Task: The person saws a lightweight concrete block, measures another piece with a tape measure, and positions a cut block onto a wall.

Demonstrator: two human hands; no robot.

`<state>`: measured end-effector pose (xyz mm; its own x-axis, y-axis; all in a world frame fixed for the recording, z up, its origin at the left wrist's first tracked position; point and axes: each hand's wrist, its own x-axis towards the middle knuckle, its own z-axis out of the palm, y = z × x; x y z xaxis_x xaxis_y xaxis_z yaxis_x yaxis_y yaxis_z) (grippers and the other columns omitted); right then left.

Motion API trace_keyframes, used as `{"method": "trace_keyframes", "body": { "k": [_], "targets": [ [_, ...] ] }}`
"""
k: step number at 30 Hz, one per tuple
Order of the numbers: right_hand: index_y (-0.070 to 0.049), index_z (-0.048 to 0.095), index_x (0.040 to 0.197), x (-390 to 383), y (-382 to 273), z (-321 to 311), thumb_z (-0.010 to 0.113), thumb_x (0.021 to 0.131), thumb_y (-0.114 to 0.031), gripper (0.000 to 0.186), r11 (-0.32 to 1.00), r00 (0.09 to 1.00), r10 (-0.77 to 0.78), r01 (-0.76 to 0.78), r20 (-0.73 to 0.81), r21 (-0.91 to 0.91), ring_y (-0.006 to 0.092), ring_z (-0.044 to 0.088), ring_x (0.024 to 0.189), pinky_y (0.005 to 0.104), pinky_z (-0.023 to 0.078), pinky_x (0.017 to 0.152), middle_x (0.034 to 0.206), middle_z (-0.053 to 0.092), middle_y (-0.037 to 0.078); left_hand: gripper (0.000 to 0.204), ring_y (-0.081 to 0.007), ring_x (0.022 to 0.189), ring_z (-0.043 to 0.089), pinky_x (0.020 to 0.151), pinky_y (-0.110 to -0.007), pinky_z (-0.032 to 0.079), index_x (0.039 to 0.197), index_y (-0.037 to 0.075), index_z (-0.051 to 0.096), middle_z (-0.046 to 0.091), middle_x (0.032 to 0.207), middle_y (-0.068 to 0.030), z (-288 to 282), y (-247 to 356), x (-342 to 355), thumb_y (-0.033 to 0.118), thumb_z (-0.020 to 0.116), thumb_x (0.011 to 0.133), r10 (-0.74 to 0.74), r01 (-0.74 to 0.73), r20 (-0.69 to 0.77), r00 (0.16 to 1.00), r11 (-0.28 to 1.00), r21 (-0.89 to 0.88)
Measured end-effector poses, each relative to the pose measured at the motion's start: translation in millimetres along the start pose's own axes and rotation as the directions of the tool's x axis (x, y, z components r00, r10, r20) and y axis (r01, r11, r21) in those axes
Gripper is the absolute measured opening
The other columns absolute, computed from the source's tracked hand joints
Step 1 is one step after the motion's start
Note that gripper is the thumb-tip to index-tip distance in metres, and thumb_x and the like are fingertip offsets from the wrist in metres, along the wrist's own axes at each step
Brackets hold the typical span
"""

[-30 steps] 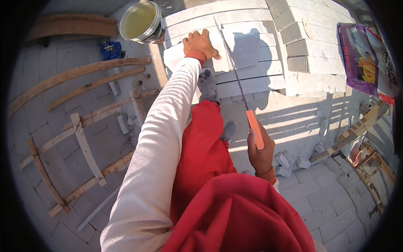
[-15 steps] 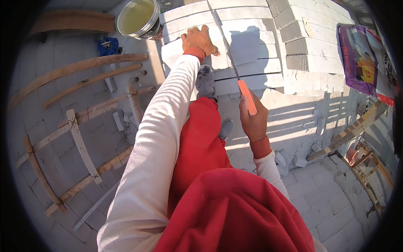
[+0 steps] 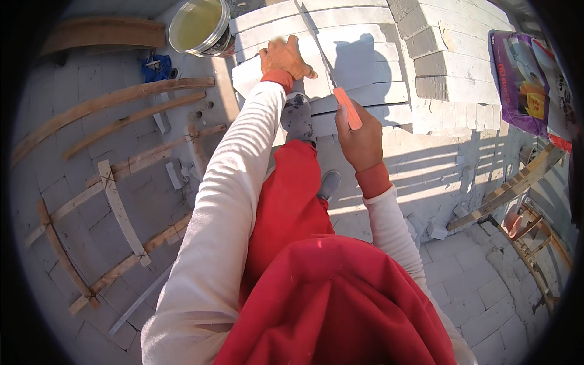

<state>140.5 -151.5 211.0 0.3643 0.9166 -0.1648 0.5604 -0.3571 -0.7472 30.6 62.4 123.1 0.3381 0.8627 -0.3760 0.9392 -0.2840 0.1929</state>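
Note:
My left hand [image 3: 286,59] lies with fingers spread on a white block [image 3: 248,76], which rests on other white blocks at the top of the view. My speckled grey shoe [image 3: 297,118] is against the blocks just below that hand. My right hand [image 3: 360,137] grips the orange handle [image 3: 347,108] of a handsaw. The saw's long blade [image 3: 311,31] runs away from me across the white block, just right of my left hand. Shadow falls on the block right of the blade.
A bucket [image 3: 198,25] of yellowish liquid stands left of the blocks. More blocks [image 3: 462,58] are stacked at the right, beside a purple sack [image 3: 520,85]. Wooden frames [image 3: 125,213] lie at the left, a wooden ladder-like piece [image 3: 511,182] at lower right. Block scraps [image 3: 437,230] lie near it.
My right hand has pushed the saw forward, away from me, so its handle now sits close to the blocks. My left hand stays pressed on the block, shifted slightly in the picture.

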Motion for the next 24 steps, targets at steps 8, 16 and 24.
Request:
{"method": "trace_keyframes", "body": {
  "k": [8, 16, 24],
  "targets": [
    [0.000, 0.063, 0.141, -160, 1, -48, 0.060, 0.104, -0.016, 0.040, 0.993, 0.999, 0.036, -0.037, 0.017, 0.109, 0.0226, 0.079, 0.080, 0.0332, 0.060, 0.071, 0.111, 0.078, 0.018, 0.108, -0.0386, 0.133, 0.057, 0.107, -0.057, 0.042, 0.142, 0.010, 0.060, 0.066, 0.133, -0.0200, -15, -43, 0, 0.056, 0.099, 0.053, -0.027, 0.027, -0.010, 1.000, 0.999, 0.029],
    [-0.002, 0.068, 0.128, 1, 2, -1, 0.063, 0.104, -0.021, 0.032, 1.000, 0.998, -0.001, 0.003, 0.061, -0.030, 0.0332, 0.073, 0.070, 0.0399, 0.057, 0.064, 0.084, 0.073, 0.016, 0.103, -0.0379, 0.136, 0.054, 0.108, -0.058, 0.038, 0.140, 0.010, 0.062, 0.064, 0.137, -0.0196, 1, -15, 2, 0.054, 0.099, 0.054, 0.008, -0.007, 0.021, 1.000, 1.000, -0.019],
    [-0.002, 0.064, 0.138, -130, 15, -34, 0.063, 0.103, -0.017, 0.038, 0.994, 0.999, -0.005, 0.010, -0.050, 0.112, 0.0307, 0.077, 0.078, 0.0377, 0.060, 0.068, 0.102, 0.077, 0.017, 0.103, -0.0383, 0.134, 0.055, 0.109, -0.058, 0.038, 0.139, 0.011, 0.062, 0.065, 0.135, -0.0186, -8, -36, -1, 0.054, 0.099, 0.054, -0.028, 0.029, -0.025, 0.999, 0.999, 0.030]
  ]
}}
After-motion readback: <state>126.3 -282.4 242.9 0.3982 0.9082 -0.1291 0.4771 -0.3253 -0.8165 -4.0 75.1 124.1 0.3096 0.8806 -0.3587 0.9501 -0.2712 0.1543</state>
